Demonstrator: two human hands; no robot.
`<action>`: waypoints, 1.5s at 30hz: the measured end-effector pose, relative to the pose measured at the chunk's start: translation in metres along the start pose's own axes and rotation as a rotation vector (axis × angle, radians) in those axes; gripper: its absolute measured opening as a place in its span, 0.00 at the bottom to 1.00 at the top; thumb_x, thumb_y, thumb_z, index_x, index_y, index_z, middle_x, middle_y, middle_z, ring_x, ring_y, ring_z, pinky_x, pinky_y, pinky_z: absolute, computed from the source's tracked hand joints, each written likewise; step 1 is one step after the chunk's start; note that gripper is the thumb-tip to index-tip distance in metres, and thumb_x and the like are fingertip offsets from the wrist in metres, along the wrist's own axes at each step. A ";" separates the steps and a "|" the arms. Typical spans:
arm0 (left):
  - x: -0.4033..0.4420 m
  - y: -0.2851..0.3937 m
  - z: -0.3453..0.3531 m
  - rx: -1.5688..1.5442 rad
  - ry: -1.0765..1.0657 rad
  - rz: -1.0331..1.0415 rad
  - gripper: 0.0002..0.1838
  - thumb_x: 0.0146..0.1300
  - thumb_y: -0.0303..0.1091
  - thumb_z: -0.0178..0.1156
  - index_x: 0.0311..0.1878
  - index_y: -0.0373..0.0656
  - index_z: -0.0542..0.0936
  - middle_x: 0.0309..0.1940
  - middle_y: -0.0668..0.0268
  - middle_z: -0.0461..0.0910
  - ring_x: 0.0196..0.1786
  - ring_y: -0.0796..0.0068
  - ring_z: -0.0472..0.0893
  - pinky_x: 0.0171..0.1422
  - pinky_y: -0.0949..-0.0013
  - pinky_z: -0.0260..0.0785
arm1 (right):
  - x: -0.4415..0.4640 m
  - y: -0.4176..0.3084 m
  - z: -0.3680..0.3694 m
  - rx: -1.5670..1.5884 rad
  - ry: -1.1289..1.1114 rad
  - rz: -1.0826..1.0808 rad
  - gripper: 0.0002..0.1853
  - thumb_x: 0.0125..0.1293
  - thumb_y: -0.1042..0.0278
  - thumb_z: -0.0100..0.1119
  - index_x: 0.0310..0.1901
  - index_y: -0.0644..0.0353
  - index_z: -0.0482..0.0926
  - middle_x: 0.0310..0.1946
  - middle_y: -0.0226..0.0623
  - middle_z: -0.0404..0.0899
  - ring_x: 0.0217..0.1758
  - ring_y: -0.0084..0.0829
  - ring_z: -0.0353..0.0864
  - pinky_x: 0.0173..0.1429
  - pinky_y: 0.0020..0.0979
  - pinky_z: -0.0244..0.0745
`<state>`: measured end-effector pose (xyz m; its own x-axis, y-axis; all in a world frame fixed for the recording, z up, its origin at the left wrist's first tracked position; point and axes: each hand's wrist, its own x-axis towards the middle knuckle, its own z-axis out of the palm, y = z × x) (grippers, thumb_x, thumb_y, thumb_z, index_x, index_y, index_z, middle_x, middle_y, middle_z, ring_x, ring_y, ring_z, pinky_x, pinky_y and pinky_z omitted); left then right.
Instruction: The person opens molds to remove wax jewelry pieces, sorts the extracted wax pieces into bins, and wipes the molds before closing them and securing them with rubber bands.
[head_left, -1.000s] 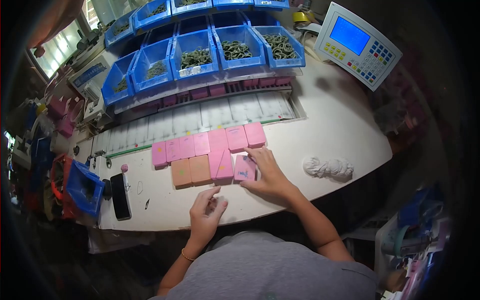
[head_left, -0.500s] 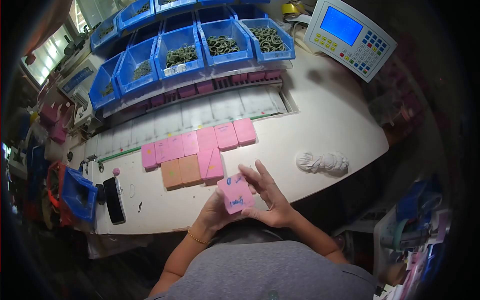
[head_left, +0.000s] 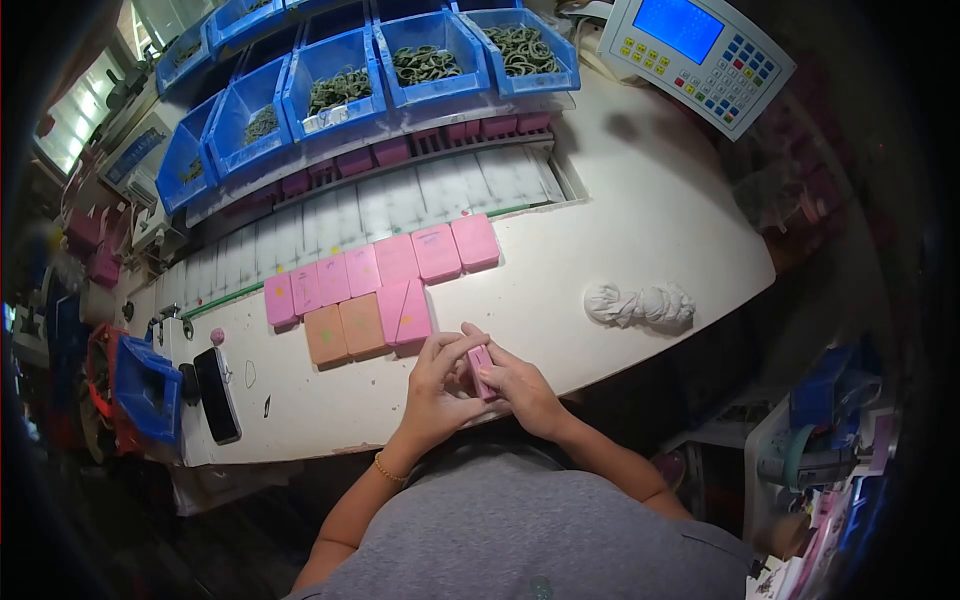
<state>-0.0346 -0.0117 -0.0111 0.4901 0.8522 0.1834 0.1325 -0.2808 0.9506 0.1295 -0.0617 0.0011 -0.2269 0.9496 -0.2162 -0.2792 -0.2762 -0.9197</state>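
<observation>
I see left hand (head_left: 436, 390) and right hand (head_left: 528, 396) gripping one pink block (head_left: 479, 384); orange blocks (head_left: 326, 336), pink rows (head_left: 397, 258) between them and blue bins (head_left: 345, 112); white cloth (head_left: 640, 305) right on bench (head_left: 680, 210)

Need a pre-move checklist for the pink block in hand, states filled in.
1. Held pink block secured by right hand: ok, thumb and fingers on it.
2. Left hand contact: cannot tell; fingers curl close to the block, contact partly hidden.
3. Markings on the held block's broad faces readable: not ok, narrow edge faces the camera.
4. Orange blocks side by side: ok, next to the pink block with a diagonal line.
5. White bundle out of the hands' way: ok, lying apart to the right.
6. Phone apart from the hands: ok.
</observation>
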 end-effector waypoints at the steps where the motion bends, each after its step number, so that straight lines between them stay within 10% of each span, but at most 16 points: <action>1: 0.000 0.001 0.002 0.000 -0.002 0.000 0.38 0.43 0.25 0.79 0.63 0.46 0.79 0.52 0.63 0.72 0.44 0.75 0.78 0.47 0.74 0.77 | 0.001 0.002 0.000 -0.019 0.017 -0.015 0.32 0.80 0.60 0.42 0.78 0.68 0.53 0.67 0.44 0.72 0.68 0.27 0.71 0.71 0.27 0.65; 8: -0.007 -0.010 0.014 -0.230 0.136 0.035 0.36 0.50 0.27 0.80 0.61 0.38 0.72 0.53 0.62 0.70 0.49 0.74 0.79 0.54 0.70 0.78 | 0.008 0.003 -0.004 0.090 0.212 -0.125 0.31 0.81 0.58 0.40 0.76 0.73 0.56 0.73 0.51 0.66 0.75 0.32 0.66 0.77 0.30 0.59; 13: -0.016 -0.008 0.009 0.091 0.261 0.063 0.34 0.50 0.26 0.78 0.58 0.39 0.71 0.53 0.58 0.68 0.54 0.65 0.76 0.57 0.65 0.74 | 0.013 -0.020 -0.019 -0.522 0.423 -0.036 0.21 0.78 0.63 0.52 0.66 0.64 0.75 0.41 0.39 0.86 0.42 0.23 0.84 0.46 0.25 0.79; 17: -0.025 0.002 0.020 0.332 0.168 0.209 0.30 0.49 0.29 0.79 0.53 0.38 0.74 0.49 0.56 0.71 0.51 0.60 0.78 0.52 0.62 0.75 | 0.039 -0.024 -0.031 -0.539 0.361 -0.177 0.19 0.74 0.63 0.58 0.62 0.62 0.79 0.35 0.37 0.86 0.30 0.21 0.82 0.37 0.26 0.78; 20: -0.024 0.005 0.020 0.338 -0.019 0.277 0.20 0.55 0.26 0.75 0.46 0.38 0.76 0.47 0.58 0.73 0.46 0.66 0.80 0.48 0.62 0.78 | 0.049 -0.037 -0.023 -0.672 0.226 -0.222 0.20 0.73 0.63 0.59 0.61 0.63 0.79 0.36 0.41 0.86 0.30 0.25 0.83 0.37 0.29 0.79; 24: -0.013 -0.001 0.011 -0.208 0.470 -0.085 0.21 0.66 0.25 0.69 0.57 0.34 0.72 0.50 0.59 0.75 0.35 0.77 0.81 0.36 0.76 0.74 | 0.053 -0.029 -0.017 -1.035 0.065 -0.488 0.24 0.72 0.65 0.58 0.68 0.61 0.74 0.47 0.46 0.82 0.47 0.40 0.83 0.55 0.37 0.77; 26: -0.001 0.004 0.000 -0.129 0.392 -0.170 0.14 0.71 0.31 0.65 0.51 0.34 0.74 0.43 0.60 0.77 0.31 0.80 0.80 0.31 0.78 0.73 | 0.051 -0.019 -0.017 -1.008 -0.007 -0.446 0.30 0.72 0.63 0.56 0.73 0.61 0.66 0.52 0.44 0.78 0.56 0.45 0.77 0.62 0.38 0.73; 32: 0.005 -0.011 -0.013 -0.493 0.258 -0.448 0.18 0.79 0.44 0.52 0.40 0.38 0.78 0.25 0.69 0.76 0.25 0.85 0.76 0.24 0.78 0.70 | 0.027 -0.007 -0.015 -1.066 0.303 -0.698 0.35 0.68 0.56 0.63 0.71 0.67 0.66 0.52 0.45 0.78 0.58 0.49 0.74 0.63 0.44 0.70; 36: 0.002 -0.010 -0.012 -0.870 0.224 -0.393 0.18 0.80 0.46 0.49 0.42 0.41 0.77 0.30 0.70 0.79 0.29 0.86 0.78 0.30 0.77 0.74 | 0.010 -0.008 -0.022 -1.083 0.140 -0.479 0.38 0.66 0.51 0.68 0.72 0.63 0.68 0.42 0.44 0.83 0.50 0.43 0.80 0.59 0.41 0.73; 38: 0.004 -0.001 -0.009 -0.840 0.285 -0.396 0.18 0.79 0.46 0.52 0.44 0.39 0.78 0.34 0.68 0.81 0.33 0.83 0.81 0.35 0.75 0.76 | -0.001 -0.026 -0.007 -0.449 0.060 -0.090 0.36 0.70 0.57 0.66 0.74 0.62 0.64 0.43 0.43 0.85 0.48 0.30 0.82 0.58 0.33 0.74; 45: 0.001 0.007 -0.003 -0.575 0.260 -0.301 0.15 0.70 0.37 0.67 0.49 0.33 0.83 0.41 0.64 0.87 0.41 0.79 0.83 0.48 0.72 0.77 | -0.003 -0.021 0.012 -0.474 0.115 -0.245 0.32 0.81 0.59 0.47 0.79 0.61 0.49 0.39 0.48 0.85 0.42 0.36 0.86 0.50 0.34 0.77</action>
<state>-0.0357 -0.0120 -0.0041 0.2718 0.9544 -0.1235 -0.2821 0.2017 0.9379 0.1246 -0.0610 0.0253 -0.0971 0.9952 0.0129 0.1463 0.0271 -0.9889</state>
